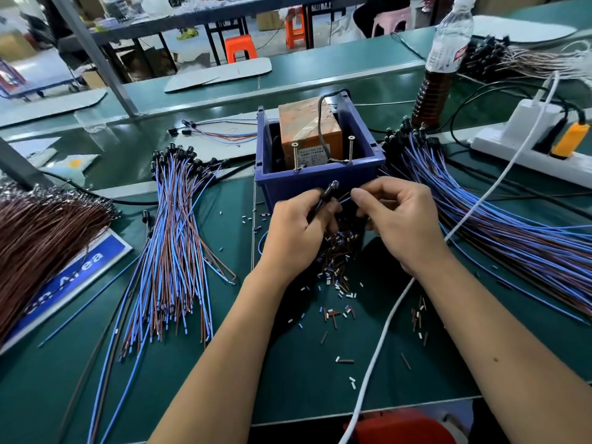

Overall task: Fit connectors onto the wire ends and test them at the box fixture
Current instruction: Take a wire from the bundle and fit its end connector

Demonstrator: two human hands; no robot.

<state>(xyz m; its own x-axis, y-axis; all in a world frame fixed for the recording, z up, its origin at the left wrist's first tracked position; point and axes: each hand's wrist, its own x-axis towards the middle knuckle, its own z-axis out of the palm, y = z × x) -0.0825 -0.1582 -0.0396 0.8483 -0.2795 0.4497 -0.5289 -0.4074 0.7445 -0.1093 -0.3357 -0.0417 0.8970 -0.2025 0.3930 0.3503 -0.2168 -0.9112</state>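
The left hand [296,229] grips a black connector [329,189] whose long axis tilts up and away toward the blue box [320,182] just beyond it, while the right hand [397,216] pinches the blue wire [344,200] close beside it, so the wire end lies right of the left grip and the left hand is nearer the box. One connector and, as far as the crowded view shows, one wire are held; two screws [350,149] stand in the box, with three wire bundles [173,238] on the tabletop [288,379].
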